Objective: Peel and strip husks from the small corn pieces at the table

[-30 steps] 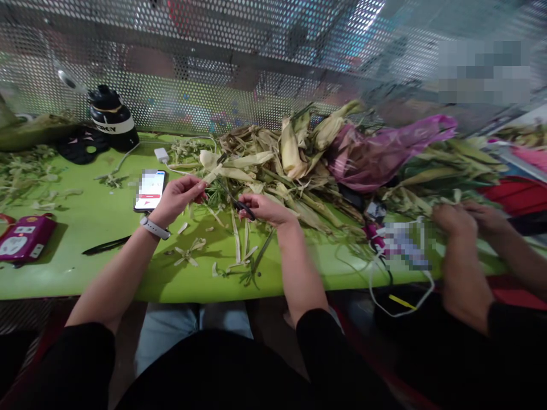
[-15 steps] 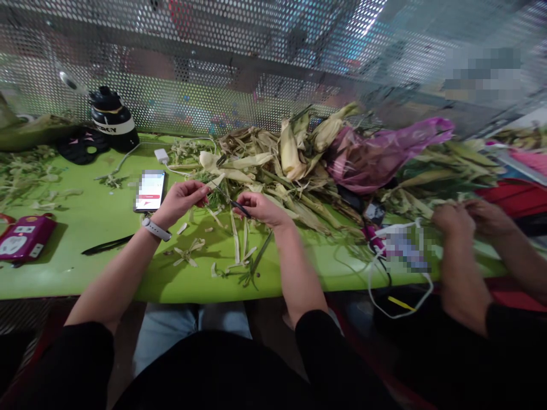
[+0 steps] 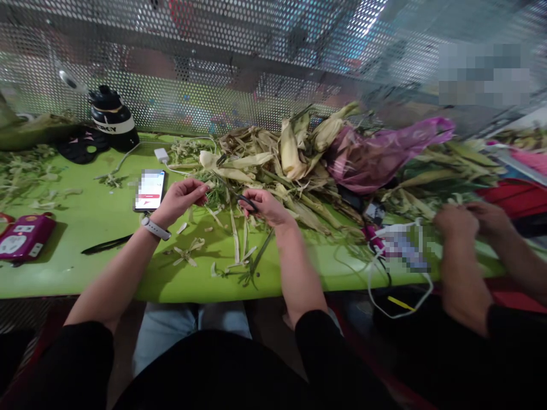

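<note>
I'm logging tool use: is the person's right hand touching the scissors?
Touching. The head view shows the right hand with its fingers curled around the black handles of the scissors.

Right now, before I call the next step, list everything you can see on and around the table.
table: one, lime green, across the foreground
perforated screen: one, silver, behind the table
husk pile: one, pale yellow-green, centre back
plastic bag: one, pink, right of the husk pile
phone: one, screen lit, beside the left hand
charger: one, white, behind the phone
bottle: one, black, back left
gadget: one, magenta, far left
slim tool: one, black, near the left wrist
trimmings: several, pale green, table front
co-worker's hands: two, right, among leaves
left hand: pinching a leaf strip
right hand: holding black scissors
</note>
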Demonstrator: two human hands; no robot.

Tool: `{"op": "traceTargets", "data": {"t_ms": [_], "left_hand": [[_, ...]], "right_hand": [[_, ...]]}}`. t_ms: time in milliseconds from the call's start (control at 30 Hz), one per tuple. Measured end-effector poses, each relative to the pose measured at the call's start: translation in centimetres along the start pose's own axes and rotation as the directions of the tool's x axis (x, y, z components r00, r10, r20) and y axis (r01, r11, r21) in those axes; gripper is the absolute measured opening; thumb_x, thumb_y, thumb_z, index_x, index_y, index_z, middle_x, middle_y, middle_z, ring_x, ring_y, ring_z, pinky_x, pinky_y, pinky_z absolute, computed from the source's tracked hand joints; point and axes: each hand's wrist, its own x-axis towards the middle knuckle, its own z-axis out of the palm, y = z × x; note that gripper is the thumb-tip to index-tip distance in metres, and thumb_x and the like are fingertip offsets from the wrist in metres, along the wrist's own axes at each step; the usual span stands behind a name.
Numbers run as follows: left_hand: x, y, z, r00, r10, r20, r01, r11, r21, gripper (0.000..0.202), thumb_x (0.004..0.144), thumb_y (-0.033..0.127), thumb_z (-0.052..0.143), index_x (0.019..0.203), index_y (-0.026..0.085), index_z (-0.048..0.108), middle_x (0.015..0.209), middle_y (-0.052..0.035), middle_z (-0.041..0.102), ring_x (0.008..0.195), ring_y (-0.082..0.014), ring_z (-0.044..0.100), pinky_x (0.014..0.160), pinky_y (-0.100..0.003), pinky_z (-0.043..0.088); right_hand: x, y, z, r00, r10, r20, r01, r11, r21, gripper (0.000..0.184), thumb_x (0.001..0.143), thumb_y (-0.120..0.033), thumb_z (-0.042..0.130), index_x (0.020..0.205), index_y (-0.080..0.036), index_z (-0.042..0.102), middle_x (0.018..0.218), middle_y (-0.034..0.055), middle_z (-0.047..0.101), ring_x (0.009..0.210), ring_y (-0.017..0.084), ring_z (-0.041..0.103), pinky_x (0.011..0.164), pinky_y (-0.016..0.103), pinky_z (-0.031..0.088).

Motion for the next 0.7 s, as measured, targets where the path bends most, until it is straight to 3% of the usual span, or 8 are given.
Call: {"op": "traceTargets", "data": {"t_ms": [133, 233, 300, 367, 400, 467, 533, 700], "left_hand": [[-0.1, -0.3, 0.3, 0.998, -0.025, 0.063, 0.029, 0.998, -0.063, 0.051, 0.078, 0.036, 0.075, 0.123, 0.019, 0.058, 0.071, -0.0008, 0.068, 0.067, -0.0131, 0.067, 0.065, -0.024, 0.055], [0.1, -0.9, 0.8, 0.992, -0.058, 0.111, 0.064, 0.997, -0.049, 0.035, 0.077, 0.037, 0.075, 0.102, 0.015, 0.066, 0.071, -0.0024, 0.069, 0.066, -0.0126, 0.067, 0.066, -0.024, 0.056], [0.6, -1.6, 0.7, 0.999, -0.043, -0.002, 0.043, 0.998, -0.051, 0.026, 0.076, 0.038, 0.075, 0.083, 0.014, 0.066, 0.069, -0.0025, 0.068, 0.064, -0.011, 0.065, 0.066, -0.024, 0.055], [1.3, -2.3, 0.1, 0.98, -0.042, -0.196, 0.016, 0.991, -0.13, 0.024, 0.076, 0.034, 0.075, 0.084, 0.015, 0.063, 0.071, -0.0011, 0.068, 0.064, -0.0098, 0.065, 0.068, -0.023, 0.056], [1.7, -2.6, -0.4, 0.954, -0.07, -0.291, 0.015, 0.982, -0.188, 0.024, 0.077, 0.032, 0.074, 0.089, 0.016, 0.062, 0.073, -0.0002, 0.068, 0.066, -0.0099, 0.066, 0.069, -0.024, 0.056], [2.4, -3.1, -1.4, 0.863, -0.142, -0.485, -0.005, 0.957, -0.289, 0.031, 0.077, 0.026, 0.074, 0.102, 0.019, 0.056, 0.072, 0.0027, 0.067, 0.068, -0.0105, 0.068, 0.072, -0.026, 0.056], [2.8, -3.2, -2.3, 0.836, -0.135, -0.532, -0.039, 0.953, -0.302, 0.036, 0.079, 0.026, 0.072, 0.109, 0.022, 0.053, 0.078, 0.0012, 0.07, 0.073, -0.011, 0.069, 0.075, -0.026, 0.056], [2.2, -1.3, -2.4, 0.852, 0.139, -0.505, -0.249, 0.956, -0.157, 0.034, 0.083, 0.036, 0.068, 0.114, 0.029, 0.055, 0.116, -0.0041, 0.07, 0.115, -0.0162, 0.063, 0.088, -0.027, 0.052]], "right_hand": [[-0.2, 0.0, -0.2, 0.996, 0.003, 0.085, -0.002, 1.0, -0.008, 0.043, 0.072, -0.058, 0.069, 0.074, -0.018, 0.052, 0.057, -0.0041, 0.06, 0.041, 0.005, 0.034, 0.041, 0.021, 0.02], [-0.4, 0.0, -0.3, 0.991, 0.016, 0.136, -0.009, 0.999, -0.051, 0.041, 0.073, -0.055, 0.07, 0.076, -0.018, 0.053, 0.059, -0.0044, 0.06, 0.042, 0.005, 0.035, 0.042, 0.02, 0.021], [-0.6, 0.1, -0.8, 0.989, 0.025, 0.144, -0.014, 0.997, -0.071, 0.039, 0.073, -0.053, 0.071, 0.076, -0.018, 0.054, 0.059, -0.0043, 0.06, 0.043, 0.005, 0.036, 0.042, 0.02, 0.022], [-0.7, 0.3, -1.5, 0.992, 0.021, 0.126, -0.014, 0.998, -0.063, 0.039, 0.074, -0.054, 0.07, 0.076, -0.018, 0.054, 0.059, -0.0039, 0.06, 0.042, 0.005, 0.037, 0.041, 0.02, 0.022], [-0.8, 0.4, -1.8, 0.994, 0.016, 0.107, -0.011, 0.999, -0.05, 0.04, 0.074, -0.055, 0.069, 0.076, -0.018, 0.054, 0.059, -0.0037, 0.06, 0.042, 0.005, 0.036, 0.041, 0.021, 0.022], [-0.8, 0.5, -2.3, 0.998, 0.006, 0.062, -0.005, 1.0, -0.023, 0.041, 0.074, -0.057, 0.068, 0.076, -0.018, 0.054, 0.059, -0.0038, 0.06, 0.041, 0.005, 0.035, 0.04, 0.021, 0.021], [-0.8, 0.5, -2.5, 0.999, 0.008, 0.053, -0.007, 1.0, -0.023, 0.041, 0.075, -0.057, 0.068, 0.077, -0.018, 0.055, 0.06, -0.0039, 0.06, 0.042, 0.005, 0.036, 0.04, 0.021, 0.022], [-0.6, 0.2, -1.2, 0.981, 0.078, 0.178, -0.061, 0.993, -0.098, 0.038, 0.077, -0.054, 0.068, 0.078, -0.018, 0.055, 0.063, -0.0034, 0.062, 0.044, 0.005, 0.039, 0.042, 0.02, 0.026]]}}
